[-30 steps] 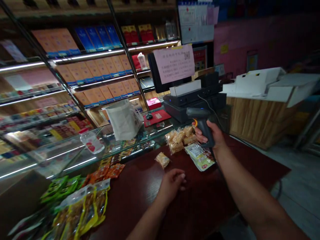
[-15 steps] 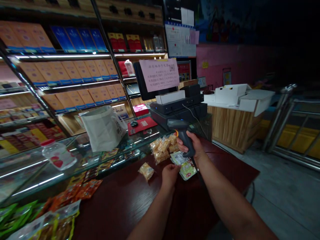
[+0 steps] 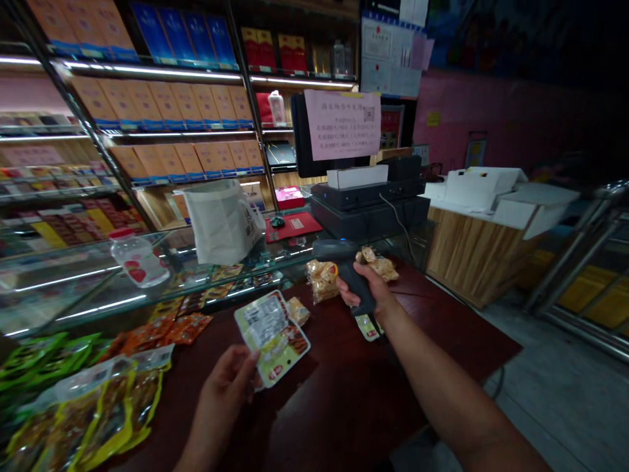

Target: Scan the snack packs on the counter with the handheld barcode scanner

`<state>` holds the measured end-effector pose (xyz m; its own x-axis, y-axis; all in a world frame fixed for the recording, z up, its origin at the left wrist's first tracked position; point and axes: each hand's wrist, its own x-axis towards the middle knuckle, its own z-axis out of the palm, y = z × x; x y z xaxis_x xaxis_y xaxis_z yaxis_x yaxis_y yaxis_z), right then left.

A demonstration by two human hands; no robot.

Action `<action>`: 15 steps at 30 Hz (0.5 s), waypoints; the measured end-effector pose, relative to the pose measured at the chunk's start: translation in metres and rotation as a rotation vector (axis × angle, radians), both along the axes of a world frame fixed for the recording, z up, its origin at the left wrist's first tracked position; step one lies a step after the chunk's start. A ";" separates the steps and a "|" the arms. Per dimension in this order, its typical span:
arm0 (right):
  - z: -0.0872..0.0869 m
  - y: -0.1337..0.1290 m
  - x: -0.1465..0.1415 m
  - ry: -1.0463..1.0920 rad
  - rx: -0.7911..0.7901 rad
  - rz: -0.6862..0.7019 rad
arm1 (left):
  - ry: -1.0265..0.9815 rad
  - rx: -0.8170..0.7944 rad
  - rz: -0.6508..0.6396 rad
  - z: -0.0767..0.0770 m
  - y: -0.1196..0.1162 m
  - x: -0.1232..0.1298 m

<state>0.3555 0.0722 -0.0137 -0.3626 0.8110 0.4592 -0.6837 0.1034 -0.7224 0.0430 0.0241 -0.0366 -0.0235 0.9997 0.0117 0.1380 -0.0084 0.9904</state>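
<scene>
My left hand [image 3: 234, 373] pinches the lower left edge of a green and white snack packet [image 3: 271, 333], raised over the dark red table [image 3: 324, 406]. A small wrapped snack [image 3: 297, 311] shows just behind its right edge. My right hand [image 3: 369, 288] is wrapped round the handle of a dark barcode scanner [image 3: 358, 278], whose head points left. Another green packet [image 3: 367, 328] lies below the scanner, partly hidden by it. Clear-wrapped snacks [image 3: 322, 280] sit behind my right hand, on both sides of the scanner.
A glass counter holds a white bag [image 3: 221, 223] and a red-lidded jar [image 3: 139, 259]. Orange, green and yellow-edged packets [image 3: 98, 413] lie at the left. Behind the table stands a screen with a pink notice [image 3: 344, 124]. A metal railing is at the right.
My left hand has taken hold of a green packet and moved it left, away from the scanner. My right hand still holds the scanner. The view has shifted.
</scene>
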 end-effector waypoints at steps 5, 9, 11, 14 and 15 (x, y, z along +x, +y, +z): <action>-0.008 -0.004 -0.033 -0.163 -0.061 -0.031 | 0.238 0.173 0.116 0.002 0.007 -0.049; -0.014 -0.017 -0.058 -0.254 -0.096 -0.076 | 0.218 0.176 0.152 0.000 0.009 -0.055; -0.015 -0.026 -0.068 -0.282 -0.111 -0.112 | 0.197 0.179 0.158 -0.005 0.009 -0.054; -0.014 -0.039 -0.079 -0.327 -0.134 -0.158 | 0.173 0.188 0.129 -0.015 0.010 -0.055; -0.014 -0.043 -0.082 -0.349 -0.139 -0.168 | 0.168 0.188 0.117 -0.018 0.009 -0.055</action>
<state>0.2730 0.0296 -0.0274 -0.3343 0.9179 0.2139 -0.3773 0.0777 -0.9228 -0.0115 0.0333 -0.0543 -0.1209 0.9700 0.2108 0.3113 -0.1646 0.9360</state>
